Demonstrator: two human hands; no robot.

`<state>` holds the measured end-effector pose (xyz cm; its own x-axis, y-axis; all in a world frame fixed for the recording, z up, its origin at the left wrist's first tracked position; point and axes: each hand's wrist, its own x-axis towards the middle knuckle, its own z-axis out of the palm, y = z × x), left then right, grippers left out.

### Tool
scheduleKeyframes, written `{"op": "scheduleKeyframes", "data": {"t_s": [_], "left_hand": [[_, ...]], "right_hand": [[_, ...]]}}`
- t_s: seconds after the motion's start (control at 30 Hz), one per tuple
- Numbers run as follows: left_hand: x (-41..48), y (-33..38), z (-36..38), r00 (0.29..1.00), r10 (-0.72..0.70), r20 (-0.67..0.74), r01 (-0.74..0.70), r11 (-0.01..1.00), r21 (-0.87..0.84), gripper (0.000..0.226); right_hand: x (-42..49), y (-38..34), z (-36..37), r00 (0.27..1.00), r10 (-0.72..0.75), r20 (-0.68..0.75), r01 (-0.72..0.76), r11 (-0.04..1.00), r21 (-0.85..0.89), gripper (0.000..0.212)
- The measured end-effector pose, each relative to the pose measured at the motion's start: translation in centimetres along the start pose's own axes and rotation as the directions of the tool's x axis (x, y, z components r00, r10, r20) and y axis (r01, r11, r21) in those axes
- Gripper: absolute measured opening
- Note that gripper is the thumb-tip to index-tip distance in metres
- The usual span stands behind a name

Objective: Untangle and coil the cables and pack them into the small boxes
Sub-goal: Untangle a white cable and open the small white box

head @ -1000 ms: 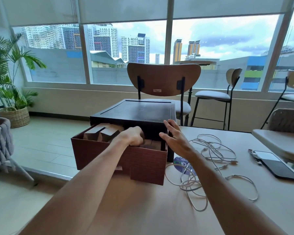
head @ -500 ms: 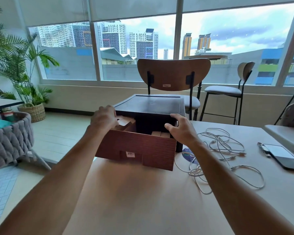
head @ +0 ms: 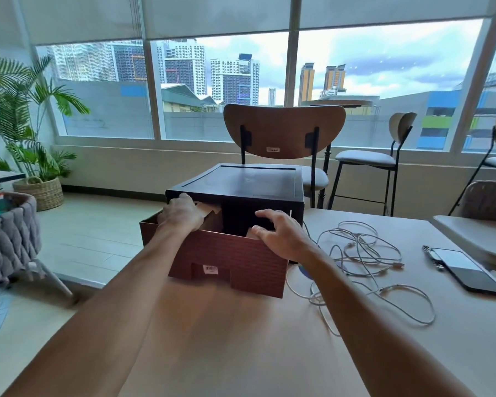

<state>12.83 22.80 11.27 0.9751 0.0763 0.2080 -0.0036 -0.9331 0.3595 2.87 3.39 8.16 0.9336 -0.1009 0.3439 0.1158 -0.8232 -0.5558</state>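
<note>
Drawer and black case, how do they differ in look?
The drawer is reddish-brown with a sticker on its front; the case is plain black. The drawer is open-topped, with small boxes inside; the case has a closed flat top. Both are box-shaped and on the table.
</note>
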Motion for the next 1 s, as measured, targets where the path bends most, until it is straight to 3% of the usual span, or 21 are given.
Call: {"op": "scheduleKeyframes", "data": {"t_s": [0.27,0.47,0.6,0.67,0.8,0.87,1.0], "left_hand": [[0.6,0.7,0.7,1.0,0.004,-0.019,-0.004,1.0,0.029,0.038],[0.8,0.7,0.8,0.991,0.007,-0.132,-0.005,1.0,0.014,0.027],[0.8,0.1,0.6,0.992,-0.054,-0.115,0.029,0.978,-0.205,0.042],[0.6,0.1,0.1,0.995,-0.083,-0.056,0.057,0.926,-0.374,0.037],[0.8,0.1,-1.4,0.982,-0.109,0.152,0.187,0.631,-0.753,0.021],[0.5,0.0,-2.4,0.973,-0.086,0.215,0.225,0.576,-0.786,0.017],[-0.7,-0.7,-4.6,0.979,-0.048,0.199,0.189,0.592,-0.783,0.009]], "right_hand": [[-0.3,-0.1,0.2,1.0,-0.011,-0.02,0.011,1.0,0.004,0.047],[-0.4,0.0,0.1,1.0,-0.01,-0.029,0.011,1.0,0.028,0.047],[-0.2,0.3,0.3,0.999,-0.003,-0.04,0.005,0.999,0.042,0.047],[-0.2,0.2,0.4,0.999,0.004,-0.039,-0.002,0.999,0.052,0.047],[-0.3,0.3,0.4,0.999,0.011,-0.046,-0.007,0.997,0.08,0.052],[-0.5,0.3,0.4,0.999,0.007,-0.051,-0.002,0.994,0.105,0.055],[-0.9,0.2,0.4,0.999,0.011,-0.048,-0.001,0.978,0.209,0.057]]}}
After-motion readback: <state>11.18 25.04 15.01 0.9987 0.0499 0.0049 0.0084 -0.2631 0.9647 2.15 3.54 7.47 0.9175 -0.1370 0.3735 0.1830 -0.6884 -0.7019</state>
